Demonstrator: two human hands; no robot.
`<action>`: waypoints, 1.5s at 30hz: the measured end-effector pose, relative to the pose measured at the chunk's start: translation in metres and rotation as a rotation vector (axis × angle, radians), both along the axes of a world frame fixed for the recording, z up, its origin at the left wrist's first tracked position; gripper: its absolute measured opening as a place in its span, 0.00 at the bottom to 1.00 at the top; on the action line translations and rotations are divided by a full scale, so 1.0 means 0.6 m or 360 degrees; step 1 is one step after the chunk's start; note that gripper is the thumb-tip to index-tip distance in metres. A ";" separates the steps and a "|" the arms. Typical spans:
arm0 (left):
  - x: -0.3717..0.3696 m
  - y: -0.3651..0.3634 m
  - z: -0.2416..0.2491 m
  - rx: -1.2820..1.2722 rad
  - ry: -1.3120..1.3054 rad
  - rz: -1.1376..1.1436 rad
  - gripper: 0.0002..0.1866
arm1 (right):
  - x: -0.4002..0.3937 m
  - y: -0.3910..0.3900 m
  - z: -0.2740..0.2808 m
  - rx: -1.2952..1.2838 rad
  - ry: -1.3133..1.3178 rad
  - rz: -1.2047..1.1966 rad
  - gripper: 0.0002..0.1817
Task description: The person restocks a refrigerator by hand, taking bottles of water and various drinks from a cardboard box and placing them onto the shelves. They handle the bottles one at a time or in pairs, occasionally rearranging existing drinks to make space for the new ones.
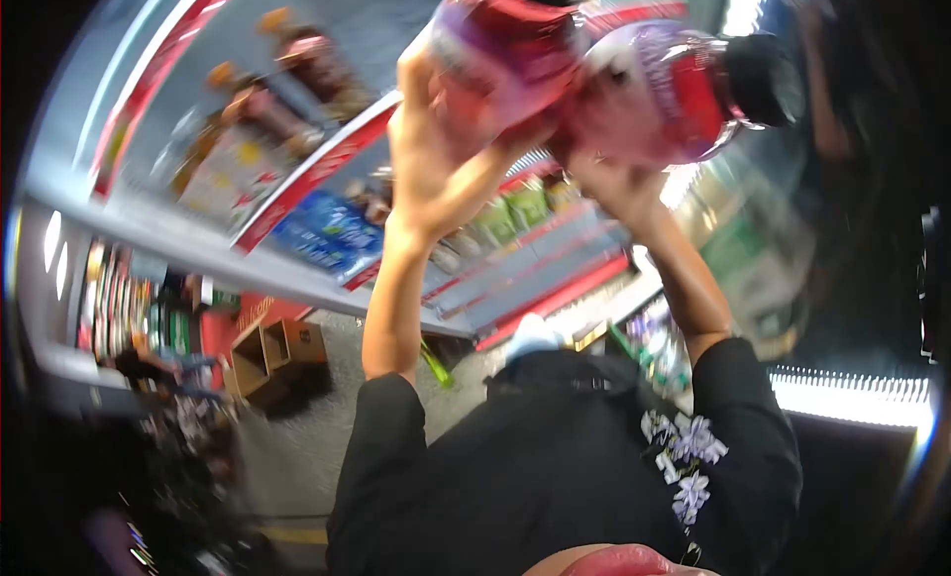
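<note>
Both my hands are raised in front of an open shelf unit. My left hand (pixel 426 175) is wrapped round a plastic bottle (pixel 505 51) of red drink with a purple label. Its dark cap is cut by the top edge of the view. In my right hand (pixel 619 185) is a second bottle (pixel 649 96), similar in colour, tilted so its black cap points right. The two bottles overlap in this view, and motion blurs both. The right fingers are partly hidden behind the bottle.
Shelves with red price strips (pixel 317 170) carry orange-capped bottles (pixel 263 110), a blue pack (pixel 332 229) and green packs (pixel 520 208). Open brown boxes (pixel 275 353) stand on the grey floor (pixel 297 457). Farther left a person (pixel 163 363) is near stocked shelves.
</note>
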State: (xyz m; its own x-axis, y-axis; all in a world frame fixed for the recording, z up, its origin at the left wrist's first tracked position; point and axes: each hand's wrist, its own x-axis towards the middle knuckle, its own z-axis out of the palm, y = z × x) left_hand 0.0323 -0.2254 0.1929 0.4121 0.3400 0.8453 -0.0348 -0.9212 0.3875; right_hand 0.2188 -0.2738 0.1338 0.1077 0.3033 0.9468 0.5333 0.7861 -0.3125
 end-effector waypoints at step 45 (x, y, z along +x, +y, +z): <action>0.099 -0.176 -0.612 -0.2117 0.1439 -0.0378 0.18 | 0.169 -0.478 -1.020 -0.2963 0.1663 -0.0005 0.48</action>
State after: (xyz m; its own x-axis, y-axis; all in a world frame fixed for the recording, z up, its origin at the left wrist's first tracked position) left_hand 0.0918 -0.3308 -0.1745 0.7306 0.4526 -0.5113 0.5492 0.0554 0.8339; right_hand 0.3199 -0.5607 -0.4783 0.2632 0.5756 -0.7742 -0.3067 -0.7110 -0.6328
